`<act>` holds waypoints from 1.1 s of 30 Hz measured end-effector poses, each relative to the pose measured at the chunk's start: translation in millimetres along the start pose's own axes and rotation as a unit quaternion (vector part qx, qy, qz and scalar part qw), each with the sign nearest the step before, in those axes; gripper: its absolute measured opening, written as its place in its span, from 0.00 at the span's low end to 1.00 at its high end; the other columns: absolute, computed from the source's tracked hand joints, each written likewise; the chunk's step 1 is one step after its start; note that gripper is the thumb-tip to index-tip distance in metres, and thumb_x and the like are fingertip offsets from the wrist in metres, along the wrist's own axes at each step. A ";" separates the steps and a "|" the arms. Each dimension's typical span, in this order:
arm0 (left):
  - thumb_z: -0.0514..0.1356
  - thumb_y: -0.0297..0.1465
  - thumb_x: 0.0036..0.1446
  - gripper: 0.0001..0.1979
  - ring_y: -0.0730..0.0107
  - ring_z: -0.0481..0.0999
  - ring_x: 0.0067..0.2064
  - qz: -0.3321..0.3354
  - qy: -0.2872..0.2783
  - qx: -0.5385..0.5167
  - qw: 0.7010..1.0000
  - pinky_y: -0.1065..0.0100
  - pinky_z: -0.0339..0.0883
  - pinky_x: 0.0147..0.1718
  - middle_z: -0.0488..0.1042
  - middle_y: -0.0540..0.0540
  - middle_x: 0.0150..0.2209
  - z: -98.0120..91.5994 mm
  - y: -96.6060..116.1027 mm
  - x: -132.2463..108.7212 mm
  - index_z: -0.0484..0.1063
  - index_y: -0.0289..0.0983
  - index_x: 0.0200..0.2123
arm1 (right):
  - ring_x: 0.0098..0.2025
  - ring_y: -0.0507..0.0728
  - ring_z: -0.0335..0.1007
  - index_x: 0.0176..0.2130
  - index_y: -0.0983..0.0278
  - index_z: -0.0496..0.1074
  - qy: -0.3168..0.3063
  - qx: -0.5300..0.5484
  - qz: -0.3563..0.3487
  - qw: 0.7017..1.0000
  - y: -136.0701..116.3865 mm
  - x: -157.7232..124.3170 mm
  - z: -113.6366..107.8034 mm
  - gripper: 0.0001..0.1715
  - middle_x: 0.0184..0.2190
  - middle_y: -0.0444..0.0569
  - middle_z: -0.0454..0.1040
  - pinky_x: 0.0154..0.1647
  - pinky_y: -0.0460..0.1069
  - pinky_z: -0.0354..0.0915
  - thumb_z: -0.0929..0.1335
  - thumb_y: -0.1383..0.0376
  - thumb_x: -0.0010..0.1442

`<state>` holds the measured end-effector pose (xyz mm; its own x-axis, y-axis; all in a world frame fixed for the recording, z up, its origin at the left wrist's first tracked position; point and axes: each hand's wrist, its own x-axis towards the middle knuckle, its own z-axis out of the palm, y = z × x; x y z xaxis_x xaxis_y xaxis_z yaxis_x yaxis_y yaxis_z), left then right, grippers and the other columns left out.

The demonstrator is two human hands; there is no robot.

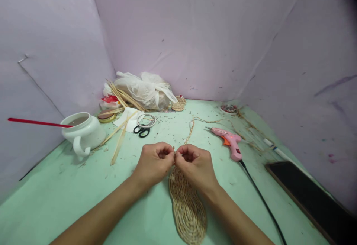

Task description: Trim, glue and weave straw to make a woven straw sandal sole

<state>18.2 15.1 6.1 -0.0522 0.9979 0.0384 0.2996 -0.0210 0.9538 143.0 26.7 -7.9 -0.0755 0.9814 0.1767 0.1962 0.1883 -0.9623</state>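
Observation:
My left hand (154, 164) and my right hand (197, 166) meet fingertip to fingertip above the table, both closed in a pinch. Between them is a bit of the straw cord (191, 130), mostly covered by the fingers. Beyond my hands the cord runs away across the table and bends right. Just below the hands lies a woven straw shoe sole (189, 212), coiled in rows; its far end is partly hidden under my right hand. Whether the pinched cord joins the sole is not visible.
To the right lie a pink glue gun (230, 141) with a black cable and a dark flat panel (304, 196). A white pot (86, 131) with a red stick stands left. Black scissors (142, 130), straw strips (119, 144) and a white plastic bag (145, 89) are farther back.

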 end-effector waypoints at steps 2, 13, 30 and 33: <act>0.57 0.28 0.42 0.04 0.78 0.64 0.20 -0.017 -0.004 -0.034 0.999 0.75 0.59 0.20 0.66 0.53 0.16 -0.5 1.7 1.1 0.68 0.34 0.20 | 0.16 0.48 0.63 0.20 0.65 0.67 0.001 0.017 0.015 1.000 -0.8 1.1 0.2 0.05 0.15 0.41 0.69 0.16 0.42 0.58 0.65 0.68 0.45; 0.60 0.27 0.37 0.05 0.75 0.68 0.16 -0.127 -0.036 -0.221 0.966 0.74 0.65 0.16 0.69 0.51 0.13 -0.4 6.8 3.4 0.65 0.34 0.19 | 0.17 0.48 0.62 0.21 0.64 0.67 0.003 0.040 0.016 0.999 2.0 1.8 -0.5 0.03 0.15 0.41 0.67 0.17 0.43 0.58 0.65 0.68 0.44; 0.55 0.27 0.38 0.02 0.83 0.52 0.11 -0.273 -0.050 -0.320 0.906 0.79 0.38 0.07 0.56 0.56 0.11 10.9 -11.0 3.1 0.63 0.35 0.18 | 0.19 0.51 0.68 0.22 0.63 0.67 -0.062 -0.003 -0.059 0.996 4.0 -10.9 11.6 0.04 0.17 0.44 0.72 0.20 0.45 0.65 0.65 0.71 0.46; 0.55 0.32 0.44 0.06 0.79 0.61 0.14 -0.241 -0.051 -0.345 0.906 0.78 0.52 0.10 0.64 0.52 0.15 5.5 -5.5 4.9 0.65 0.34 0.23 | 0.18 0.50 0.67 0.22 0.64 0.66 0.014 0.056 0.019 0.998 3.9 -3.8 7.9 0.03 0.16 0.42 0.70 0.19 0.44 0.64 0.66 0.69 0.46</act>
<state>21.6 20.4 -0.7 0.0796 0.9011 -0.4263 -0.4033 0.4202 0.8129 136.4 23.4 -13.9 -0.0433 0.9886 0.1439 0.0878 0.1473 -0.9852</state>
